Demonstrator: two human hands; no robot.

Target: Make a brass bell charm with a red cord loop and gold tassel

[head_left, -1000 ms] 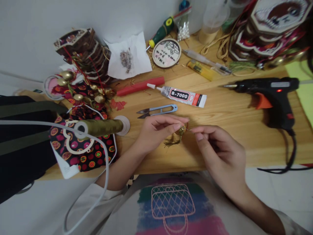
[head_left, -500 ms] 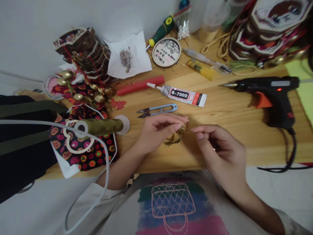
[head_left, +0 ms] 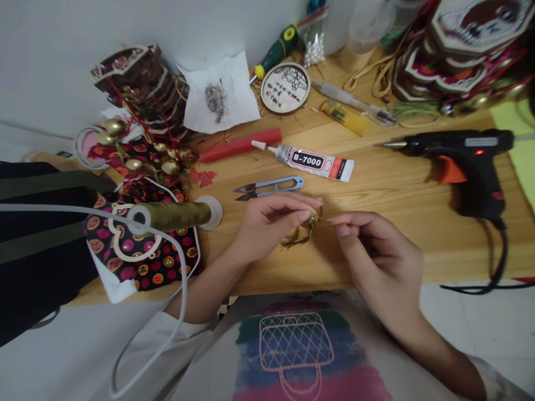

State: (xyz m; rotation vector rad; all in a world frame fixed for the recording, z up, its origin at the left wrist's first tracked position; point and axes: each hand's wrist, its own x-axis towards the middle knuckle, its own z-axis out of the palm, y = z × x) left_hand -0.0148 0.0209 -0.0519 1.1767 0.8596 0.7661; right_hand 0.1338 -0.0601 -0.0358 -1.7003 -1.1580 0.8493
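Above the table's front edge, my left hand (head_left: 265,227) pinches a small olive-green tassel (head_left: 297,240) with a gold-coloured top between thumb and fingers. A short red cord shows beside its fingertips. From the tassel's top a fine thread (head_left: 324,219) runs across to my right hand (head_left: 382,259), whose thumb and index finger are closed on its end. The fingertips of the left hand partly cover the tassel's top. Just beyond that hand lie blue-handled thread snips (head_left: 273,186). A spool of olive thread (head_left: 178,216) rests to the left.
A B-7000 glue tube (head_left: 315,162) and a red stick (head_left: 242,145) lie ahead. On the right is a black glue gun (head_left: 476,167) with its light lit. Stacked wooden ornaments (head_left: 142,83) stand back left, more (head_left: 455,67) back right. A white cable (head_left: 181,273) loops across the left.
My right hand has edged very slightly to the right, still pinching the thread. My left hand keeps its hold on the tassel.
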